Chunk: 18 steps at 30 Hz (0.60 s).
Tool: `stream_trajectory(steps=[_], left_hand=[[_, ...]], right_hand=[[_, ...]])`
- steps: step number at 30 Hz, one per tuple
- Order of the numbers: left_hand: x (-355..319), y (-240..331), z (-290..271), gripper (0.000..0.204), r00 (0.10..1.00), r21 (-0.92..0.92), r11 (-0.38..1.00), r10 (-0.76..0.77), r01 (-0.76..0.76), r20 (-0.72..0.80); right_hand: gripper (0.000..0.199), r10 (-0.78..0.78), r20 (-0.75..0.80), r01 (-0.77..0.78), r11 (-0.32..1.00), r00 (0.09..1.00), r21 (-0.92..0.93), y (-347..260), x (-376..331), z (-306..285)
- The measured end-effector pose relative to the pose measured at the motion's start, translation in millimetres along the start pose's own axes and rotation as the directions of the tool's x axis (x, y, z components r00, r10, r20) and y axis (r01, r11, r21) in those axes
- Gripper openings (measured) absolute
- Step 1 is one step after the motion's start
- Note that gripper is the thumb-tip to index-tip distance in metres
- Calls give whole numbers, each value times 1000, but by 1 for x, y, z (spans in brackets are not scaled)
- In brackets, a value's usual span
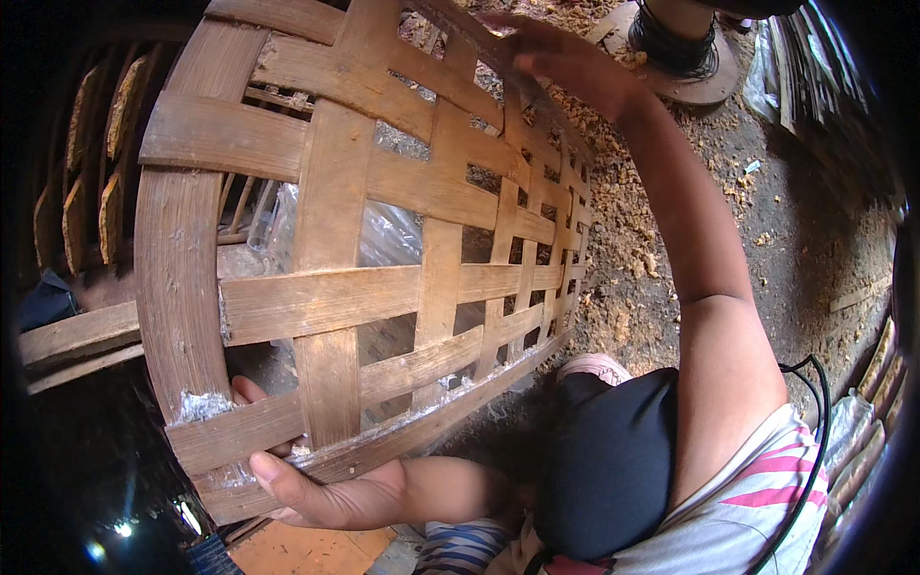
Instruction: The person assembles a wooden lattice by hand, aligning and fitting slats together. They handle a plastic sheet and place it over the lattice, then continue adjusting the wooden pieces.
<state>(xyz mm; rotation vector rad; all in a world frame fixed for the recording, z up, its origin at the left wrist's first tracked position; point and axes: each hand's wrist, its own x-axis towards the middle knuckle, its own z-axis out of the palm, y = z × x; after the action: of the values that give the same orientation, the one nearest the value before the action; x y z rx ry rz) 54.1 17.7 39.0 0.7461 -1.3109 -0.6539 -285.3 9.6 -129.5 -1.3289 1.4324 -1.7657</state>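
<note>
A large woven panel of flat brown wooden or bamboo strips fills the left and middle of the head view, tilted up before me. White residue clings to its lower edge and near corner. My left hand grips that lower left corner, thumb in front and other fingers partly hidden behind the strips. Across the top, my right hand reaches to the panel's far right edge with its fingers around the rim; their tips are dark and partly hard to make out.
Wood shavings cover the floor to the right. A spool of dark wire on a round base stands at the far side. Stacked strips lie at the upper right, a slatted wooden rack stands left, and clear plastic shows through the weave.
</note>
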Motion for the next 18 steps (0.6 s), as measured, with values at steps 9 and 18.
stream_trajectory(steps=[9, 18], left_hand=[[8, -5, -3, 57, 1000, -66, 997, -27, 28, 16], [17, -13, -11, 59, 995, -64, 994, -84, 88, 54]], right_hand=[[48, 23, -118, -58, 952, 993, -299, 14, -9, 32], [51, -30, -25, 19, 931, 999, -365, 31, -17, 42]])
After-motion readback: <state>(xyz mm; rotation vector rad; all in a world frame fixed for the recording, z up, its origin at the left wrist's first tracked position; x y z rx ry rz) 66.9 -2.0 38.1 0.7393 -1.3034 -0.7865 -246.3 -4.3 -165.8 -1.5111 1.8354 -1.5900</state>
